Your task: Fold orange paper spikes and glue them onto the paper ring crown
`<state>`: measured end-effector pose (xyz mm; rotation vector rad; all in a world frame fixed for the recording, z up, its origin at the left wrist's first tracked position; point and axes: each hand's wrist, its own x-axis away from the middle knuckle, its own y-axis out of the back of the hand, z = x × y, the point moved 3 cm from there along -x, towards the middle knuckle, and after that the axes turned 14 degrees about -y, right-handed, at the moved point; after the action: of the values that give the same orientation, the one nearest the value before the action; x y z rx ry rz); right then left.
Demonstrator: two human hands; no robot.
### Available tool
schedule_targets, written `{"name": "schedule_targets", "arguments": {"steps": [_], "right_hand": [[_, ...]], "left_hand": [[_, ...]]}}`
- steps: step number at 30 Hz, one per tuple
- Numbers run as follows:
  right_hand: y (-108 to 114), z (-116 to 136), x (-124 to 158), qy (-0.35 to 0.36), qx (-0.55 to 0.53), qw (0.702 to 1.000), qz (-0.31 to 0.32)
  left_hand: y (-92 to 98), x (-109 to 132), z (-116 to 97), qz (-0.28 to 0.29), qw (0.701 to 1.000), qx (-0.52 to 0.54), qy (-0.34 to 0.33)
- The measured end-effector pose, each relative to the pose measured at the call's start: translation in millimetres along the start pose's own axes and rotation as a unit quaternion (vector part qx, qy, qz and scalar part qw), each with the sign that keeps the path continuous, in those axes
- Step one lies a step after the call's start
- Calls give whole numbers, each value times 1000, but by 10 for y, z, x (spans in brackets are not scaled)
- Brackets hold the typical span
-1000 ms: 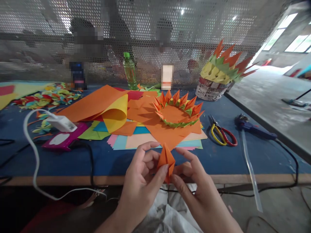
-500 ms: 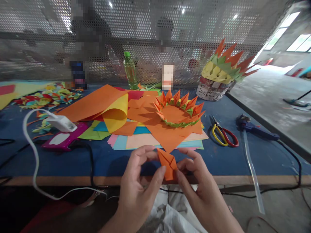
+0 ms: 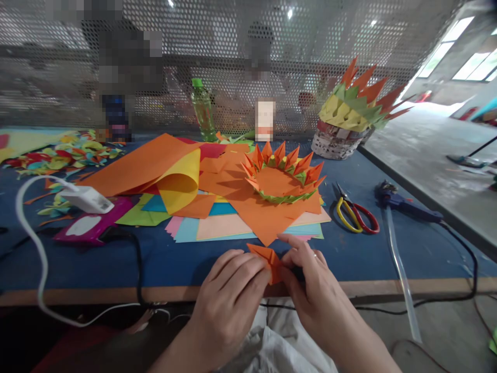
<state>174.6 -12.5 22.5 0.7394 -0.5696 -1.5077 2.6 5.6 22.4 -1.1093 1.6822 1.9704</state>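
Between my hands, just above the front edge of the table, is a small piece of folded orange paper. My left hand pinches its left and lower side, and the fingers hide part of the folds. My right hand grips the right side with thumb and fingers. Beyond them, a ring of folded orange and green paper points rests on orange sheets. Under those lies a stack of coloured paper.
Scissors and a glue gun with a clear glue stick lie to the right. A taller paper piece stands behind. At left are a purple power strip, a white plug and paper scraps. A green-capped bottle stands at the back.
My left hand has rolled over the paper, its fingers now curled on top and its back showing. The folded paper has tilted flatter, while my right hand keeps its hold.
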Motion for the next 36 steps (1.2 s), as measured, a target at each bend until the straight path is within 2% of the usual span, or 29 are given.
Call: {"name": "schedule_targets", "arguments": {"steps": [4, 10, 15, 18, 28, 36], "right_hand": [[9, 1, -7, 9, 16, 1000, -8], [34, -42, 4, 39, 33, 997, -59], [67, -101, 78, 104, 32, 993, -35], [74, -124, 105, 116, 34, 992, -39], [80, -171, 132, 141, 23, 987, -69], [99, -123, 117, 131, 22, 985, -106]], "left_hand": [[-24, 16, -3, -18, 1000, -3, -22], [-21, -2, 16, 7, 1000, 8, -15], [-25, -14, 15, 1, 1000, 16, 3], [-33, -6, 11, 2, 1000, 19, 9], [-50, 15, 56, 7, 989, 109, 100], [-58, -8, 61, 24, 983, 120, 139]]}}
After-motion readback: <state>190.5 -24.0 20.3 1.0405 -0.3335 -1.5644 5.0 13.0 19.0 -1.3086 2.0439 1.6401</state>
